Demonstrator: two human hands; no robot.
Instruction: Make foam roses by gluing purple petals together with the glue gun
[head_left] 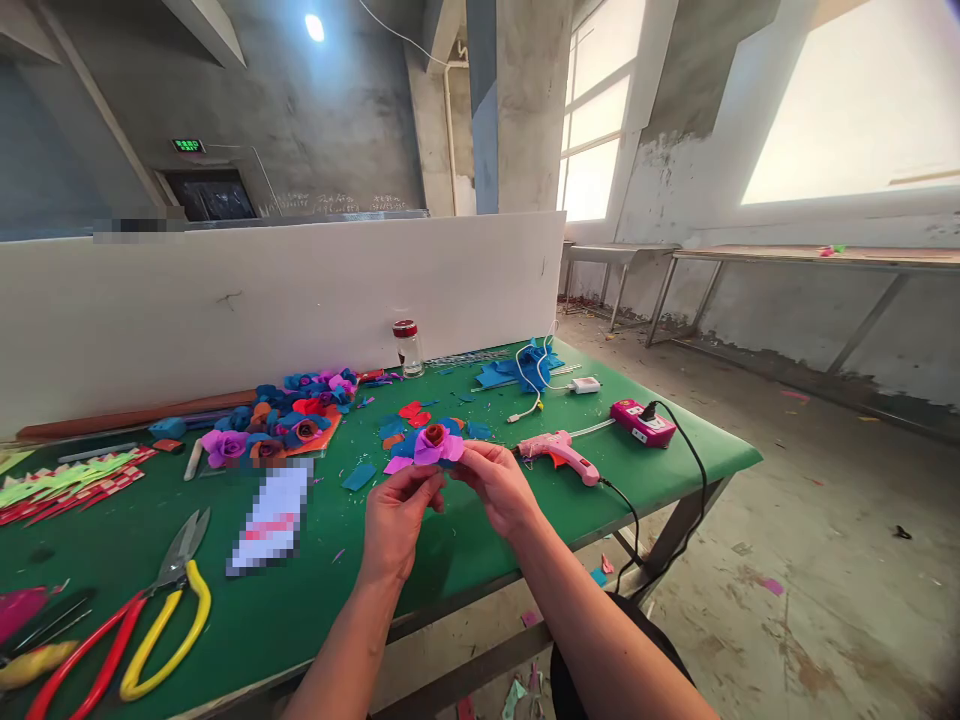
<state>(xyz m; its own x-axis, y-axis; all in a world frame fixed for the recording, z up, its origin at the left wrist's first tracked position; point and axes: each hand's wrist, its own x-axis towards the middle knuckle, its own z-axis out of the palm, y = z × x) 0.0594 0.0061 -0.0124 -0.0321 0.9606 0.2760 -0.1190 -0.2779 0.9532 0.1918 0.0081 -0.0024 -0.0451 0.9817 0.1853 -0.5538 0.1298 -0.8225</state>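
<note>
Between my two hands, above the green table, is a paper flower (pixel 433 440) with a brown centre, purple petals and blue outer petals. My left hand (pixel 401 515) pinches its lower left side. On the right edge, the fingers of my right hand (pixel 495 480) are closed on a petal. Loose blue, orange, red and purple paper petals (pixel 360 476) lie around and behind the flower. A pink glue gun (pixel 562 455) rests on the table just right of my right hand. Finished paper flowers (pixel 281 425) are heaped to the left.
Scissors with red and yellow handles (pixel 176 590) lie open at front left. A jar with a red lid (pixel 407 350) stands at the back. A pink power strip (pixel 643 423), its black cord hanging over the edge, and a white charger (pixel 585 385) sit to the right.
</note>
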